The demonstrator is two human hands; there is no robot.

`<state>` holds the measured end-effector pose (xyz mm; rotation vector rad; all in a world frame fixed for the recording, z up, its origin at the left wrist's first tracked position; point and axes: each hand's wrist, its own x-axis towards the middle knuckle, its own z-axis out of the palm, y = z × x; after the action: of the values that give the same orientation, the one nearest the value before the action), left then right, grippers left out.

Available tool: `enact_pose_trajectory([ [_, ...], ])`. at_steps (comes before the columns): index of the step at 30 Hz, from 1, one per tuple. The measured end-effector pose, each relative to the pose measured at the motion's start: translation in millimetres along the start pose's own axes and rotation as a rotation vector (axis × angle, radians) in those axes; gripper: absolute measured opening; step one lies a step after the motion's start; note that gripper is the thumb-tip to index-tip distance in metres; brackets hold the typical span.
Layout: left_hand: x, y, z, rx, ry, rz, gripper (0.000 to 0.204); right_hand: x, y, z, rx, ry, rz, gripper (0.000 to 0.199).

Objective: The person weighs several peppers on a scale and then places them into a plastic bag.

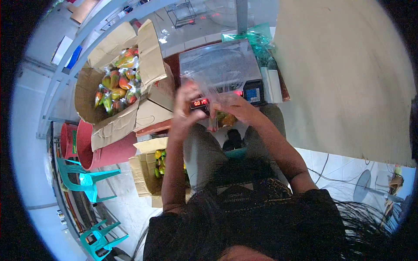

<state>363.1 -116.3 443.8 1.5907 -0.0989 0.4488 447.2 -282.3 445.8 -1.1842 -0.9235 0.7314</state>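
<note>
Clear bag (pixel 228 82) raised in both hands' space, film spread over the front edge of the scale (pixel 253 95) and the near part of the steel pan (pixel 217 56)
Left hand (pixel 186 102) at the left side of the bag, blurred, thumb and fingers wide apart; cannot tell whether touching the film
Right hand (pixel 233 106) at the lower part of the bag, fingers curled narrow, pinching the film
Red digits (pixel 199 103) alight on the front of the scale, close to the left thumb
Yellow-orange fruit (pixel 226 119) just below the right hand, between the knees; cannot tell whether inside the bag
To the left of the scale, open carton (pixel 150 56) holding red, green and yellow mangoes (pixel 118 82) in clear bags
Lower down, partly behind the left forearm, smaller box (pixel 141 174) with more yellow and green fruit
Farther left, red bins (pixel 111 152) and teal chairs (pixel 106 175)
Beyond the far right corner of the scale, green plastic (pixel 259 41); just beside the right edge, white block (pixel 272 85)
Farther right, broad tan board (pixel 344 78)
</note>
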Motion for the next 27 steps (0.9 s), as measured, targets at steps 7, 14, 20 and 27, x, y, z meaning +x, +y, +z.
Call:
enact_pose_trajectory([
  [7, -20, -50, 44, -0.004, -0.187, -0.489, 0.058, 14, 2, 14, -0.548, 0.156, -0.283, 0.024],
  [14, -12, -37, 45, -0.09, -0.17, -0.373, 0.032, 13, -6, -6, -0.265, 0.281, 0.203, 0.03],
  [20, -21, -57, 44, 0.311, -0.119, -0.112, 0.026, 16, 4, -5, 0.527, 0.341, 0.123, 0.021],
  [27, -26, -51, 48, 0.416, -0.169, -0.059, 0.019, 13, -11, -24, 0.532, 0.454, 0.054, 0.021],
])
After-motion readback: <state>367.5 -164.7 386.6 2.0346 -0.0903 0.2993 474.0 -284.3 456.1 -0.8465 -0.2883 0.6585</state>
